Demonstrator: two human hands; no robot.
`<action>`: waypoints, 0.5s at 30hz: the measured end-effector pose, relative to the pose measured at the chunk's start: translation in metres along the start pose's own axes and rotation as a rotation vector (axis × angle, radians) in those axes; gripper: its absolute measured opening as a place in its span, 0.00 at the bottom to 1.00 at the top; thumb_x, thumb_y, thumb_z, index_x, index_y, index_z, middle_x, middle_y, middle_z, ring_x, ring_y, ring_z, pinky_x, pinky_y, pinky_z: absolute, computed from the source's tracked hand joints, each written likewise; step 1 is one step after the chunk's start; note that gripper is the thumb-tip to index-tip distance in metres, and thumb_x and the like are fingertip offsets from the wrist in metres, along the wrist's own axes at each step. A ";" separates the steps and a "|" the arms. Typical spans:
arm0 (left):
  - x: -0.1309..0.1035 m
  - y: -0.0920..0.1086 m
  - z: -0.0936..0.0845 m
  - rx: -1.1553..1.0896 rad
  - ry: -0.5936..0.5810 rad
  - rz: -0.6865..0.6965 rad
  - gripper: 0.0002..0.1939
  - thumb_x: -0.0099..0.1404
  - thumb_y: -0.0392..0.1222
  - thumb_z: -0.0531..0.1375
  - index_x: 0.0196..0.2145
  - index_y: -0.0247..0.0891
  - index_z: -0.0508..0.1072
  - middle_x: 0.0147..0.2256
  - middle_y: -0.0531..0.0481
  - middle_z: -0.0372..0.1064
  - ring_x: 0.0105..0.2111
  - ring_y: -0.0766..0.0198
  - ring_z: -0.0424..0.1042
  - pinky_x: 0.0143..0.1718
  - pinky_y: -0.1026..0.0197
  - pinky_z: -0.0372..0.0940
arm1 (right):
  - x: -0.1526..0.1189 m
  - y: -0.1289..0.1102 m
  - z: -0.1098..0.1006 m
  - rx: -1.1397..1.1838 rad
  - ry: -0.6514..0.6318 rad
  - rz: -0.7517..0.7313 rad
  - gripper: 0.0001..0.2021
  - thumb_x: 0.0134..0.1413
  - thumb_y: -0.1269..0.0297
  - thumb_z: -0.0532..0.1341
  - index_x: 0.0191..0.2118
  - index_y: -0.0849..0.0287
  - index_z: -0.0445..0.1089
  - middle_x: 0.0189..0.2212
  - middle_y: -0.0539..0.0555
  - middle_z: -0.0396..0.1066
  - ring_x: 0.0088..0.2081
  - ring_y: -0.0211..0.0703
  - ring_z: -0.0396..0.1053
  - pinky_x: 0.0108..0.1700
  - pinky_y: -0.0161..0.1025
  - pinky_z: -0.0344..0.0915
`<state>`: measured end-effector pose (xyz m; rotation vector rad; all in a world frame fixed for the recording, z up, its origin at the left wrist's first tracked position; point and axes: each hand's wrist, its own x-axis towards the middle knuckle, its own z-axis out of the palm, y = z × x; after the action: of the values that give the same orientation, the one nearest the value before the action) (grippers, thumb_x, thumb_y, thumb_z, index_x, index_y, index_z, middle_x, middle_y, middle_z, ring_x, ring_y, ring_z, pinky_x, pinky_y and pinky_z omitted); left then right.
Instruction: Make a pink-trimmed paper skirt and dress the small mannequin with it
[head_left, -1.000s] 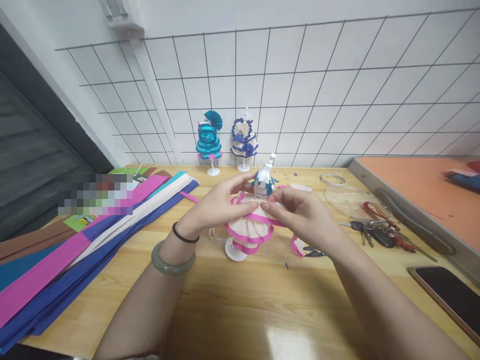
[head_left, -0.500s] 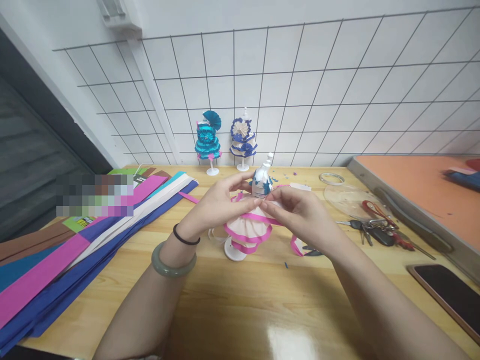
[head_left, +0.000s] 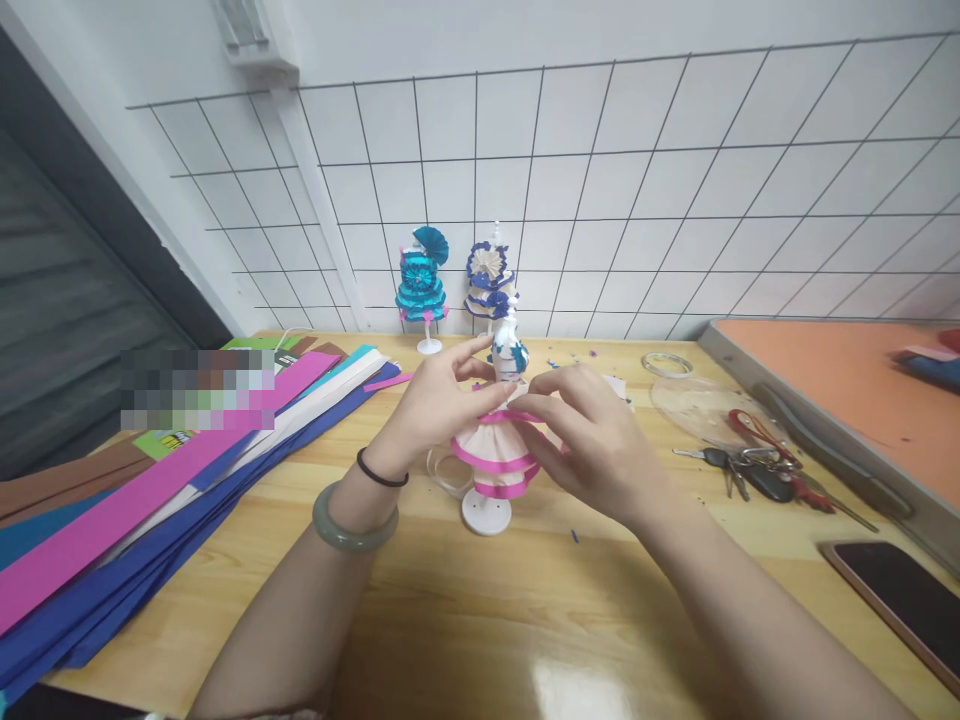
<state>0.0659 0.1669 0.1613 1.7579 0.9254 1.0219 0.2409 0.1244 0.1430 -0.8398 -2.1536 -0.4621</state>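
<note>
A miniature dress form with a white and teal top stands upright on a round white base. Around its lower part is a layered, pleated paper skirt, white with bright pink edges. My left hand is closed about the form's waist, thumb across the front and fingers behind. On the skirt's right side, my right hand has bent fingers at the top pink-edged layer. Its thumb lies lower against the paper, and part of the skirt is hidden behind this hand.
Two decorated dress forms, one teal and one white and blue, stand by the wall. Crepe paper strips lie left. Keys, a clear disc, a tape roll and a phone lie right.
The dress form has shifted slightly left and stands straighter. My right hand has moved from a pinch at the waist to the skirt's right side, while my left hand keeps its hold.
</note>
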 end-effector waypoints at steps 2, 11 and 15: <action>0.000 0.000 0.001 -0.035 0.003 -0.048 0.30 0.54 0.44 0.65 0.55 0.38 0.65 0.42 0.43 0.73 0.43 0.55 0.71 0.44 0.53 0.66 | 0.000 -0.002 0.003 -0.046 0.039 -0.021 0.06 0.56 0.74 0.55 0.35 0.59 0.68 0.31 0.57 0.67 0.31 0.42 0.62 0.32 0.40 0.59; -0.002 -0.003 -0.006 -0.012 -0.061 -0.025 0.18 0.57 0.45 0.62 0.44 0.35 0.72 0.31 0.50 0.72 0.30 0.65 0.69 0.29 0.65 0.62 | -0.006 0.001 0.010 -0.077 0.059 -0.154 0.06 0.57 0.74 0.56 0.32 0.59 0.68 0.28 0.55 0.69 0.29 0.40 0.59 0.30 0.39 0.57; -0.001 -0.003 -0.007 0.000 -0.085 0.021 0.17 0.58 0.45 0.61 0.44 0.35 0.72 0.33 0.48 0.73 0.34 0.63 0.71 0.33 0.65 0.64 | -0.007 0.001 0.013 -0.080 0.056 -0.190 0.07 0.55 0.77 0.56 0.32 0.60 0.68 0.28 0.55 0.69 0.29 0.40 0.59 0.29 0.39 0.58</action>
<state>0.0582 0.1690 0.1599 1.8007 0.8552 0.9528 0.2384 0.1296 0.1300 -0.6592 -2.1845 -0.6638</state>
